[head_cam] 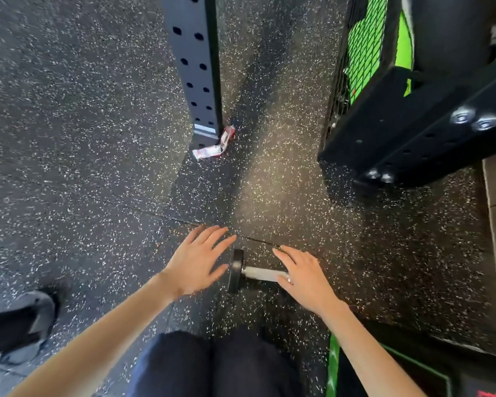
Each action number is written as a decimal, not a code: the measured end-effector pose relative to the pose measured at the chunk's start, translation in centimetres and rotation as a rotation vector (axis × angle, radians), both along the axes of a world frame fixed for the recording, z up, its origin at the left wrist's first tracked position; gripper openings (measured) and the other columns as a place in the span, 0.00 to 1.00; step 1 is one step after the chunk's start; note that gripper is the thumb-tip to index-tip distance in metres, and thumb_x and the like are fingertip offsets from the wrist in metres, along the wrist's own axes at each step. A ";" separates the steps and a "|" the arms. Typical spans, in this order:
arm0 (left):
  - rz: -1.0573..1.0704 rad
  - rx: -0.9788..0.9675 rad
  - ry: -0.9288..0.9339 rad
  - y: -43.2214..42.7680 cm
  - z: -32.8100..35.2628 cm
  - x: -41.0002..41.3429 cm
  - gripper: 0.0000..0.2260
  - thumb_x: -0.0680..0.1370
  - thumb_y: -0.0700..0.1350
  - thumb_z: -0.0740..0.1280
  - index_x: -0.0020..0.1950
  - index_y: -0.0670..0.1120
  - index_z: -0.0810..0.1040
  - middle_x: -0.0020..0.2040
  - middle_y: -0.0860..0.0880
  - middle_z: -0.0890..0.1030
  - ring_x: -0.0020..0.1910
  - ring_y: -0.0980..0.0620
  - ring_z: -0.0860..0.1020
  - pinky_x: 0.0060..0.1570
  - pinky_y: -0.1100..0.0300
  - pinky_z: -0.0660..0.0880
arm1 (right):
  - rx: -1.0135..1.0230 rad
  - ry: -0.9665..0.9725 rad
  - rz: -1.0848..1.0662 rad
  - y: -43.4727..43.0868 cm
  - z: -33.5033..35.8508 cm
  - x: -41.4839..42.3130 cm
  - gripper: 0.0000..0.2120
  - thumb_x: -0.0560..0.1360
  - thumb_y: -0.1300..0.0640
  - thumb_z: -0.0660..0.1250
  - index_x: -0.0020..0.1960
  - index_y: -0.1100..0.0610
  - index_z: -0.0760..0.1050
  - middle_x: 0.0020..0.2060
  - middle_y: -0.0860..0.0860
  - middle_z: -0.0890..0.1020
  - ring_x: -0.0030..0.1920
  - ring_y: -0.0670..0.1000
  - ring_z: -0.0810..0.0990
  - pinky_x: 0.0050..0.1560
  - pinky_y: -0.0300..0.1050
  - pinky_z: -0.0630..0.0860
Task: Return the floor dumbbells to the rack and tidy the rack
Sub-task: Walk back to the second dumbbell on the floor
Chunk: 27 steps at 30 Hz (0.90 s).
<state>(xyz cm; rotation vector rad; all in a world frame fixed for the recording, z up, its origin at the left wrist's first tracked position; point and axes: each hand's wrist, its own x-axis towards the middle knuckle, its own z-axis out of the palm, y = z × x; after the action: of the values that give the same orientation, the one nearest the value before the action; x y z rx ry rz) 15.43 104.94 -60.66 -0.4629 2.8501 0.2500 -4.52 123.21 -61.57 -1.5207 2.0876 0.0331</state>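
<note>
Bright, fairly even light w/ a warm sunlit patch on the speckled floor centre-right; the rest of the floor reads cooler and greyer. A dark shadow band runs along the right side of the steel post. Small shadow under the dumbbell; its metal handle has a soft sheen. Hard glare on the bolts at right. Left hand & right hand well lit, edges slightly smeared. Blur top-left & on the shoe at the left edge. Wide-angle bend: post leans, straight lines bow toward the corners. Green mesh v. saturated.
</note>
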 end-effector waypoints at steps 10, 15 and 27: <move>-0.051 0.064 0.031 1.6 -17.7 -0.1 0.28 0.79 0.62 0.51 0.73 0.48 0.65 0.69 0.46 0.72 0.68 0.47 0.70 0.70 0.47 0.60 | -0.052 -0.060 0.032 -0.6 -18.3 1.5 0.30 0.75 0.38 0.52 0.73 0.49 0.56 0.72 0.49 0.64 0.71 0.51 0.62 0.69 0.50 0.59; -0.012 0.113 0.056 2.0 -19.7 0.4 0.29 0.79 0.64 0.49 0.74 0.48 0.62 0.70 0.46 0.71 0.69 0.47 0.69 0.68 0.50 0.54 | -0.017 0.000 0.015 -0.6 -20.7 1.7 0.33 0.73 0.33 0.50 0.73 0.47 0.56 0.64 0.47 0.73 0.61 0.51 0.73 0.57 0.47 0.71; -0.021 0.127 0.100 1.6 -20.4 0.9 0.28 0.80 0.63 0.50 0.75 0.48 0.61 0.71 0.48 0.69 0.69 0.48 0.67 0.70 0.49 0.58 | -0.063 -0.030 0.053 -1.9 -21.3 1.7 0.25 0.71 0.31 0.54 0.61 0.43 0.71 0.44 0.46 0.81 0.44 0.49 0.80 0.37 0.43 0.70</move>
<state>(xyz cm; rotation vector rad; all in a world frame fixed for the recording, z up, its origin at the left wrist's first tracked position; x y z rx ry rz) 16.37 106.52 -81.06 -0.4060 2.9118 0.4590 -2.86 121.36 -82.82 -1.6033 2.0428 -0.0355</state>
